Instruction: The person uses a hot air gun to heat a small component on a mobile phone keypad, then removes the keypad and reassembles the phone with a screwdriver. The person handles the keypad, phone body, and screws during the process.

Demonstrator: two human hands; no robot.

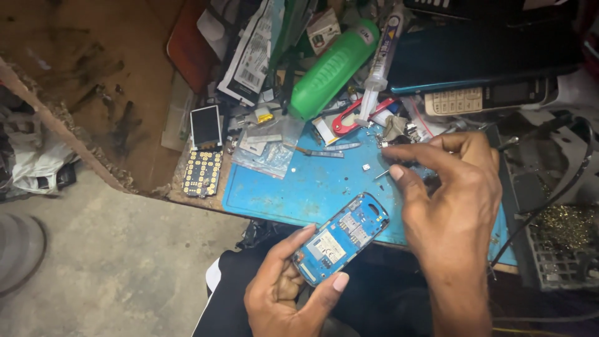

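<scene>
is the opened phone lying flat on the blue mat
No, the opened phone is held up in the left hand, off the near edge of the blue mat.

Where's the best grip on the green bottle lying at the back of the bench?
Probably mid-body of the green bottle, from above, fingers across its width. It lies tilted on clutter, its round sides exposed; a syringe lies close along its right, so come in slightly from the left.
</scene>
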